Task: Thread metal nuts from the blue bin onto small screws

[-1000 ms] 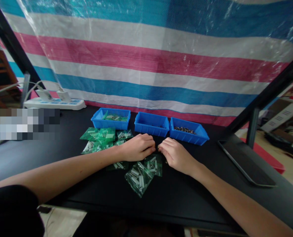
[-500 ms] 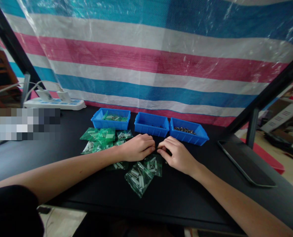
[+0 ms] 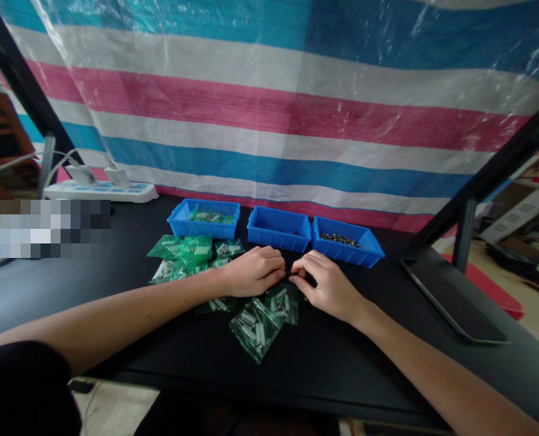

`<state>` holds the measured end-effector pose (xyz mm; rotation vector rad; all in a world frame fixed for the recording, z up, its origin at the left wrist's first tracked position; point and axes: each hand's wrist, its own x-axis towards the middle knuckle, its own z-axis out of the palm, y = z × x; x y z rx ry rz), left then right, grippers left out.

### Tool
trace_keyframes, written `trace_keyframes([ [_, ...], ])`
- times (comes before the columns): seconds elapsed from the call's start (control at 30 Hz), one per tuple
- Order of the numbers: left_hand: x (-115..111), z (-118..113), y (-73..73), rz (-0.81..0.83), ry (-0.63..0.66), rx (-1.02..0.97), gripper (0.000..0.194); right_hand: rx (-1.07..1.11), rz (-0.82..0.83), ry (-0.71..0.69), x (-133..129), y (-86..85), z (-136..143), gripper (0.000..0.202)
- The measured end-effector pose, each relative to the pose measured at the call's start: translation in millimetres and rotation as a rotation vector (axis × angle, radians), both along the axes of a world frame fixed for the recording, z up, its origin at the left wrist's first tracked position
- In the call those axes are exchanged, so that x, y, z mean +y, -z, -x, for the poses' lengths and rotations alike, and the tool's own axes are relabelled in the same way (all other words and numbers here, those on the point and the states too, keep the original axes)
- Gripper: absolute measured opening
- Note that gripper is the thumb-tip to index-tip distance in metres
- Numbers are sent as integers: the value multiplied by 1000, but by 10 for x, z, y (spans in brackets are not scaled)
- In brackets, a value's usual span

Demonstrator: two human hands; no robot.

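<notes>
My left hand [image 3: 259,270] and my right hand [image 3: 324,281] meet above the middle of the black table, fingertips almost touching. Both are closed in a pinch around something small and dark between them, too small to name. Below the fingers lie green-tinted plastic bags [image 3: 257,330] with white and metal pieces inside. More such bags [image 3: 178,251] are heaped beyond my left forearm. Behind my hands stand a blue bin [image 3: 278,237] with a few small dark pieces and another blue bin [image 3: 349,249] holding many small metal parts.
A third blue bin [image 3: 203,227] at the left holds green bags. A white power strip [image 3: 101,192] with plugged-in chargers sits at the back left. On the right lies a dark phone or tablet [image 3: 451,303]. A striped plastic sheet [image 3: 260,115] hangs behind the table.
My right fingertips have shifted very slightly around the small piece. My left hand, the bags and the bins look the same.
</notes>
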<state>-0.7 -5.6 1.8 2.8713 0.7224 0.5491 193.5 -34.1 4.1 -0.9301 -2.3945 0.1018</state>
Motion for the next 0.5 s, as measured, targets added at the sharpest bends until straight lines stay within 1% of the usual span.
trace_keyframes([
  [0.5,-7,0,-3,4,-5,-5,20,-5,-12,-1,-5,-2,4,11],
])
